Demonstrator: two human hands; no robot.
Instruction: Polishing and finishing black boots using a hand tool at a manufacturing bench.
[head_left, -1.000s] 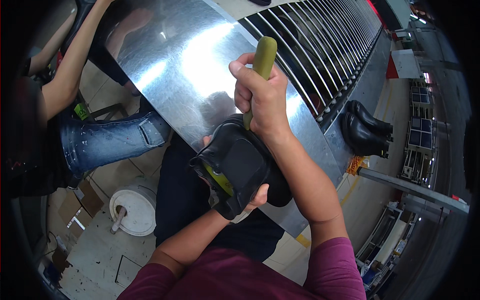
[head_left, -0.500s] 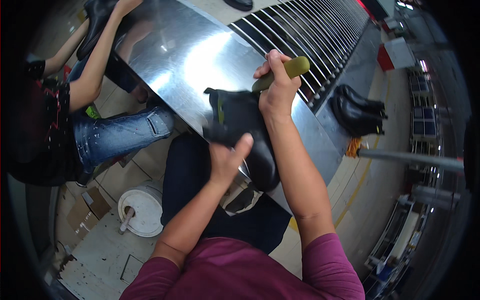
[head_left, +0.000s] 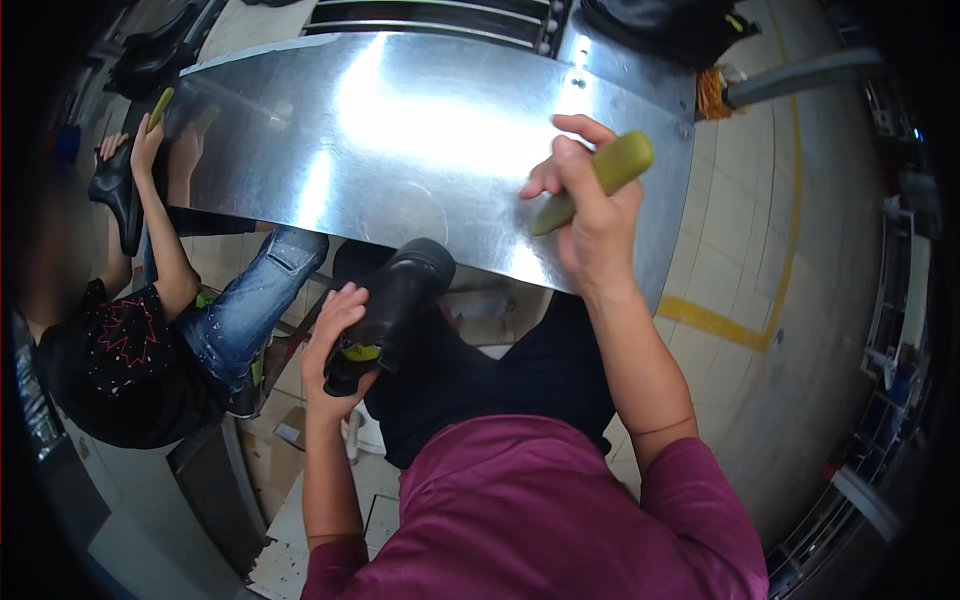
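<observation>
A black ankle boot [head_left: 405, 290] hangs tilted over my lap, just off the near edge of the metal table [head_left: 270, 130]. My left hand [head_left: 335, 335] is closed on its shaft, near the opening, where a bit of yellow-green lining shows. The toe end points up and to the right, close to the table edge. Over the right part of the table, my right hand [head_left: 600, 205] is closed around an olive-green stick-like tool [head_left: 625, 160] with a blunt, rounded end. Its narrower end points down and left, apart from the boot.
On the left a person in torn jeans [head_left: 265, 280] holds another black boot [head_left: 120, 190] and a similar green stick [head_left: 160, 108]. More black boots [head_left: 660, 35] stand past the table's far right. A grey pole [head_left: 800, 78] juts from the right, above the tiled floor.
The boot has come off the table toward my lap on the left and turned, toe now up. My right hand and the green tool have moved apart from it. The view has swung round.
</observation>
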